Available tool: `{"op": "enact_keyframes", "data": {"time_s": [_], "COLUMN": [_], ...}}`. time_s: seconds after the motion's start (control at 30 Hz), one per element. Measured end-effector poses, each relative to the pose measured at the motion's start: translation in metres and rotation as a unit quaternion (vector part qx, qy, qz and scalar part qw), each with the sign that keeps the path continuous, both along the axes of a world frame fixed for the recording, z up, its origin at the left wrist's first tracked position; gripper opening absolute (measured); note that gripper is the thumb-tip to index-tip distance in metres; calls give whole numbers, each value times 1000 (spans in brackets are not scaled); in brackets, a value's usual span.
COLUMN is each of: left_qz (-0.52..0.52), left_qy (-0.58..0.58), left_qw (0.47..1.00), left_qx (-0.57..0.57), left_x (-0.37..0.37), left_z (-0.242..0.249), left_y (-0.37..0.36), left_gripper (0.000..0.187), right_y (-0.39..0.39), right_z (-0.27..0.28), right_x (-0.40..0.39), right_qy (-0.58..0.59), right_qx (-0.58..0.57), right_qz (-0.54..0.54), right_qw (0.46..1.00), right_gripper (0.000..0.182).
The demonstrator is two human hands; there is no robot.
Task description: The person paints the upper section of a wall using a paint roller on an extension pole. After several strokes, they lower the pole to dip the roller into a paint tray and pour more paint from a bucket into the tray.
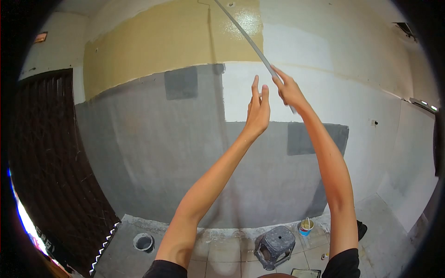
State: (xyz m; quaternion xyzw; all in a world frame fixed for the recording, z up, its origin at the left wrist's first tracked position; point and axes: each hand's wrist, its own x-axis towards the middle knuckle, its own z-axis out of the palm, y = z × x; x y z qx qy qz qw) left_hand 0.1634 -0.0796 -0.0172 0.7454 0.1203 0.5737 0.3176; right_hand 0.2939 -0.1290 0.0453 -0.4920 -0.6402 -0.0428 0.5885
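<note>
Grey pole [250,41] gripped by the right hand [288,90]; the left hand [257,109] is spread open, touching nothing.

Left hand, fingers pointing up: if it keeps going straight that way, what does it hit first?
Probably the pole that the right hand grips: it slants just above the left hand fingers. Depth is unclear; if it misses, the wall.

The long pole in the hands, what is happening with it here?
A person stands facing a wall that is partly grey, partly yellow and partly white. The right hand grips the lower end of a long pole that reaches up toward the yellow part. The left hand is raised beside it, fingers open, not holding the pole. On the floor below stand a stool and a bucket.
</note>
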Motion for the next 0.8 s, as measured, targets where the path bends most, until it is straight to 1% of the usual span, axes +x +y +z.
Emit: {"op": "enact_keyframes", "data": {"time_s": [0.03,0.13,0.17,0.2,0.3,0.4,0.47,0.5,0.57,0.63,0.67,0.7,0.77,0.8], "left_qz": [-6,3,-4,-11,-23,-26,-26,-19,-6,3,9,8,5,6], "left_qy": [9,37,46,56,77,76,67,60,44,31,25,67,152,162], "left_qw": [1000,998,997,996,992,988,987,989,991,988,986,988,984,983], "left_qx": [-7,49,57,66,100,134,140,137,127,152,163,140,91,91], "left_x": [-4,-13,-18,-24,-40,-70,-93,-103,-124,-136,-141,-149,-160,-161], "left_z": [-6,-25,-30,-32,-28,-14,-6,-4,-5,-15,-20,-24,-33,-38], "left_y": [3,13,16,17,32,34,39,42,50,68,75,81,90,96], "left_gripper": [68,71,70,69,69,68,67,67,67,66,66,65,62,62], "right_y": [-3,2,7,8,28,31,75,85,99,113,129,145,136,129], "right_z": [-15,-56,-64,-65,-42,-1,10,13,-8,-42,-59,-76,-114,-130], "right_x": [2,7,6,-1,-26,-72,-71,-80,-100,-117,-112,-107,-115,-119], "right_qy": [7,0,-7,10,-20,29,6,-7,-11,-36,-46,-55,-4,16], "right_qx": [-7,-5,-2,-13,25,-19,23,46,62,89,101,111,42,11], "right_qz": [-1,-27,-39,-35,-36,-27,-8,3,11,36,7,-21,-27,-30], "right_qw": [1000,1000,999,999,999,999,1000,999,998,995,994,992,999,999], "right_gripper": [49,48,48,47,49,49,49,49,51,51,50,50,49,49]}}
